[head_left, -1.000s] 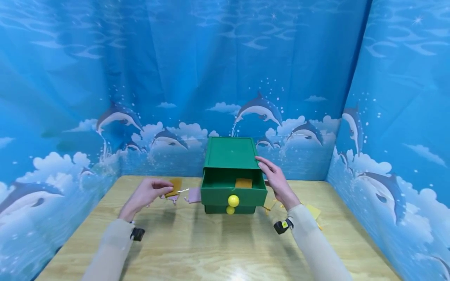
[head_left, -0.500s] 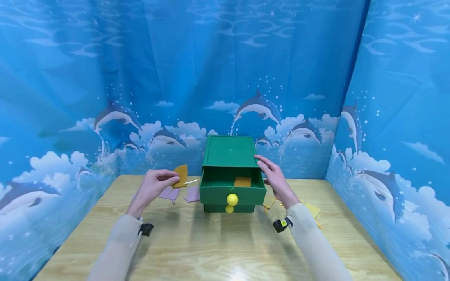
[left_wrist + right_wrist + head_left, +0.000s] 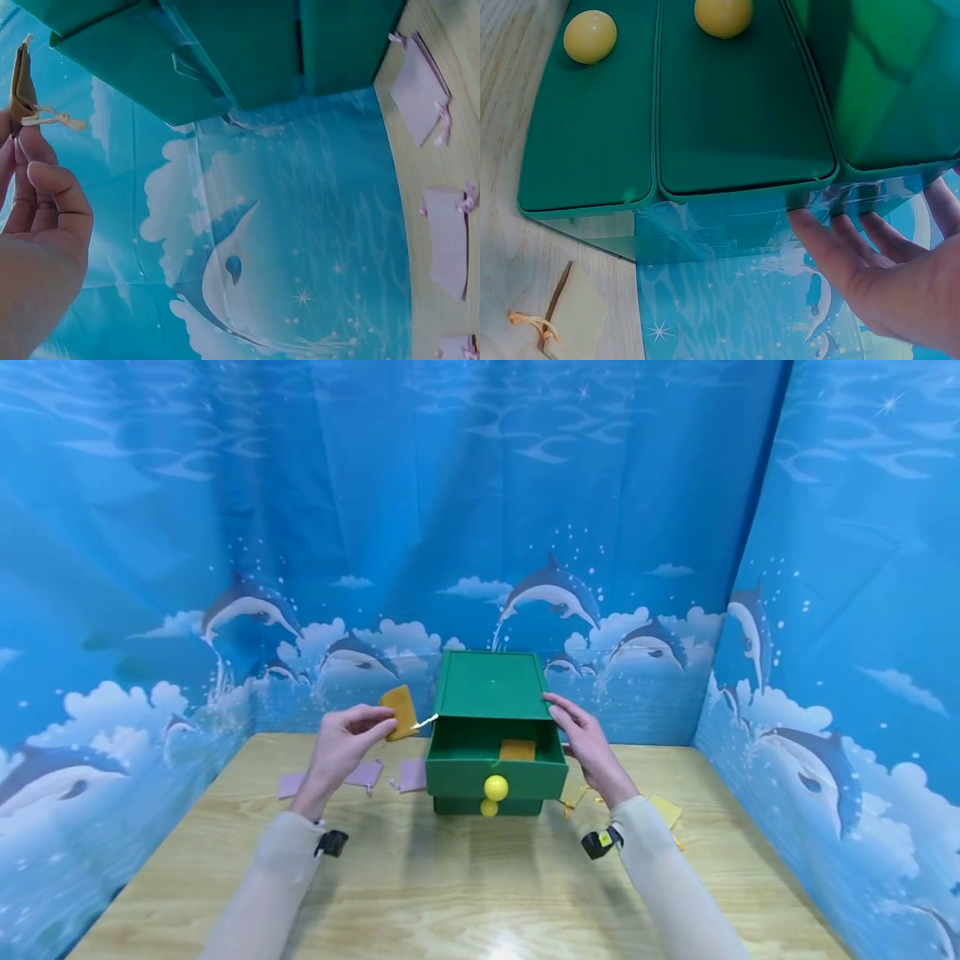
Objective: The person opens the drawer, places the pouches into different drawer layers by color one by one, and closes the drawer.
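Observation:
My left hand (image 3: pixel 341 752) pinches a mustard-coloured drawstring pouch (image 3: pixel 399 710) with a white cord, held in the air just left of the green drawer unit (image 3: pixel 491 685). In the left wrist view the same pouch (image 3: pixel 23 86) stands up from the fingertips. The unit's upper drawer (image 3: pixel 461 779) is pulled out, and an orange-brown piece (image 3: pixel 517 750), perhaps another pouch, lies in it at the right. My right hand (image 3: pixel 588 747) rests against the unit's right side, fingers extended; the right wrist view shows the fingertips (image 3: pixel 804 219) touching that side.
Light purple pouches (image 3: pixel 411 776) lie on the wooden table (image 3: pixel 420 893) left of the unit. Pale yellow pouches (image 3: pixel 666 811) with orange cords lie to its right, partly behind my right arm. A blue dolphin-print curtain (image 3: pixel 360 568) stands behind.
My left hand has lifted the mustard pouch up and to the right, closer to the drawer unit, uncovering purple pouches below. The right hand stays against the unit's side.

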Available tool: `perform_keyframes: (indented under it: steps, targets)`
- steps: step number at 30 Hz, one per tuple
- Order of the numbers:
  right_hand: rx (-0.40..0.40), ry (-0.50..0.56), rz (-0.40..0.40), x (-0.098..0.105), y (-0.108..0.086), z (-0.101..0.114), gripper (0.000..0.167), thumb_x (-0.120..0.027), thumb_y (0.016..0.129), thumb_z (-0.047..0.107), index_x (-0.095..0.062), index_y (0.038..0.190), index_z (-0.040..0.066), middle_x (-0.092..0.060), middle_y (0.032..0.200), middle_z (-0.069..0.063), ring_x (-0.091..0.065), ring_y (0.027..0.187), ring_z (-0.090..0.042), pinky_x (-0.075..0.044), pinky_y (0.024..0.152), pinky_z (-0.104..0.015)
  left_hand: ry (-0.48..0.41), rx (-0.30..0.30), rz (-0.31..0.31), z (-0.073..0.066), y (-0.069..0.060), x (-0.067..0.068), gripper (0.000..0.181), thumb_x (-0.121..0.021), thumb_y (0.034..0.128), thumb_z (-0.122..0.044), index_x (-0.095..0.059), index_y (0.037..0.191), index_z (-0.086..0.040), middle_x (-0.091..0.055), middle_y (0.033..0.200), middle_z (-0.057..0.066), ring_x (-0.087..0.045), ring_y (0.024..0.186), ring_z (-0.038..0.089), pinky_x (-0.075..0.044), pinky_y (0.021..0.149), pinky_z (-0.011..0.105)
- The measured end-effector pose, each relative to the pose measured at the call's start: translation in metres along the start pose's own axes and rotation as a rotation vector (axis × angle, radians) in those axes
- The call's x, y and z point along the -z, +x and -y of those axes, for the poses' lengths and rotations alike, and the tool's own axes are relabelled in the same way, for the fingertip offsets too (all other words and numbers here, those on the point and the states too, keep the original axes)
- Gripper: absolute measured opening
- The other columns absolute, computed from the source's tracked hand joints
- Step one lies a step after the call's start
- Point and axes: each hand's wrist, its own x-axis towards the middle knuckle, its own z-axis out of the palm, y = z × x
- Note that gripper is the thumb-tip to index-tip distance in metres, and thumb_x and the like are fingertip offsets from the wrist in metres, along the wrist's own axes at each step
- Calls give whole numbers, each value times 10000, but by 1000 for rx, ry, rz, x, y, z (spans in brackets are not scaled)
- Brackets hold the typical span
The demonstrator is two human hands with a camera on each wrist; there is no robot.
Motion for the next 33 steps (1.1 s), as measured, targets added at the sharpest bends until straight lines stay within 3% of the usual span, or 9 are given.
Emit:
perform_keyframes:
  steps: [9, 14, 20, 25, 33]
  targets:
    - [-5, 4, -6, 0, 0, 0, 499, -476, 1002, 506, -451, 1465, 322, -284, 1608, 25, -257, 1485, -301, -360, 1094, -616, 0, -80, -50, -10, 0, -16, 221, -742, 884, -184, -746, 1062, -54, -730, 987, 146, -667, 768, 86, -566, 664, 198]
    - [7, 6, -11, 0, 0, 1, 503, -477, 1001, 507, -453, 1465, 313, -291, 1605, 16, -258, 1483, -308, -361, 1090, -620, -37, -91, -50, -20, 1, -23, 190, -730, 884, -102, -741, 1054, -17, -722, 983, 182, -662, 757, 96, -552, 649, 176]
    - [0, 6, -2, -1, 1, -1, 512, -483, 992, 521, -453, 1464, 322, -287, 1607, 18, -254, 1485, -307, -363, 1092, -615, -53, -92, -10, -48, -3, -31, 172, -707, 883, -17, -723, 1036, 59, -713, 974, 227, -684, 760, 160, -564, 660, 188]
    - [7, 3, -3, -2, 1, -1, 511, -485, 987, 530, -462, 1455, 326, -293, 1601, 38, -264, 1482, -294, -369, 1088, -613, -81, -102, 16, -64, -4, -41, 163, -710, 878, -11, -724, 1020, 68, -723, 965, 222, -690, 762, 111, -568, 675, 196]
    - [-2, 8, -6, -2, 0, -1, 505, -485, 992, 521, -461, 1456, 324, -295, 1601, 37, -269, 1481, -292, -373, 1087, -611, -136, -149, -1, -59, 1, -58, 152, -720, 869, -13, -740, 1013, 29, -732, 962, 218, -691, 771, 41, -579, 699, 208]
